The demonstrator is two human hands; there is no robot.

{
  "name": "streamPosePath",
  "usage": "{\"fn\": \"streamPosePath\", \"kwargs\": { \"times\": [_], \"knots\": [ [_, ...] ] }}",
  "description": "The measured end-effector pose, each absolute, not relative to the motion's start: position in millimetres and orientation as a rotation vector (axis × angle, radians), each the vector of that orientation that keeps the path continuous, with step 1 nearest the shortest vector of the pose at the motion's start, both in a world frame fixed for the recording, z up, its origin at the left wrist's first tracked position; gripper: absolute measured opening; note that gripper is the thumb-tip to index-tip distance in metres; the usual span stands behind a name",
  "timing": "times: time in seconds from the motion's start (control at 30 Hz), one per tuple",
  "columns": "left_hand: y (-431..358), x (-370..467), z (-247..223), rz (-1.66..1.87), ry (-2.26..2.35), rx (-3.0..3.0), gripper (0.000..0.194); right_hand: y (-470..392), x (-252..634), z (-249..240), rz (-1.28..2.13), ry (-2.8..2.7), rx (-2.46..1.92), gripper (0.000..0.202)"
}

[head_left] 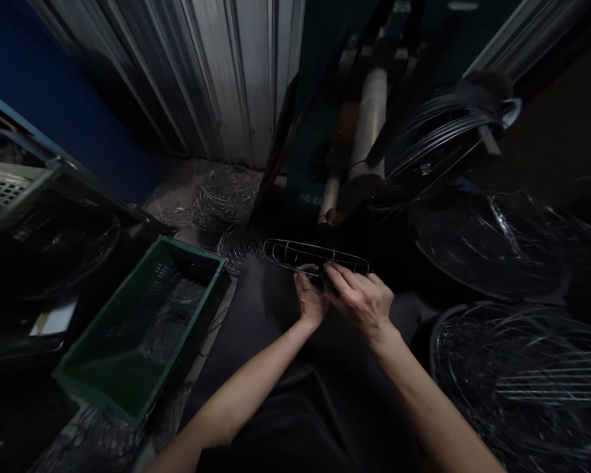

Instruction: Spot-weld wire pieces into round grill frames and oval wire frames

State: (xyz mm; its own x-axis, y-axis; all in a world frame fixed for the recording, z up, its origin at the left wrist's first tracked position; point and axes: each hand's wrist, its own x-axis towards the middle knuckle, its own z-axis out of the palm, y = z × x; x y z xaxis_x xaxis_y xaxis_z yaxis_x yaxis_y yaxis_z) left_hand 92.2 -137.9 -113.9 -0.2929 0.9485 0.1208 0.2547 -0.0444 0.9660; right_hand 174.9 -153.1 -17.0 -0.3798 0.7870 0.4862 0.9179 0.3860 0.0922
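Dark cloth (320,401) covers the lap, just under both grips. Two bare arms reach over it, and the hands meet close together. The left grip (311,301) holds the near side of a thin wire frame (333,254), and the right grip (362,295) pinches that same side, just beside it. Both look closed on the wire (it is so dark that I can't tell where each fingertip goes). The frame is long with round ends, just past the grips. Maybe two hands hold it because thin wire could wobble in one.

Left of the grips, a green crate (113,374) stands with its open top up and wire things (165,328) inside, likely put there to be easy to reach. Right of the grips, a round tub (434,345) holds lots of loose wire.

The frame's far edge has dark room past it, and then a pale rod (372,118) of the machine (308,167) hangs ahead of the grips. Its left end pokes well out from the left grip, near the wire coils (221,200) on the floor. The right end is nearer the fingers.
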Motion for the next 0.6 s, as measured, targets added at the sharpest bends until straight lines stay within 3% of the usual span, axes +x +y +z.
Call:
{"fn": "streamPosePath", "kwargs": {
  "times": [0.6],
  "knots": [
    [-127.2,95.7,-109.6,1.391,1.553,1.25,0.018,-152.8,167.9,-20.9,-0.763,-2.27,-1.495,0.036]
  ]
}}
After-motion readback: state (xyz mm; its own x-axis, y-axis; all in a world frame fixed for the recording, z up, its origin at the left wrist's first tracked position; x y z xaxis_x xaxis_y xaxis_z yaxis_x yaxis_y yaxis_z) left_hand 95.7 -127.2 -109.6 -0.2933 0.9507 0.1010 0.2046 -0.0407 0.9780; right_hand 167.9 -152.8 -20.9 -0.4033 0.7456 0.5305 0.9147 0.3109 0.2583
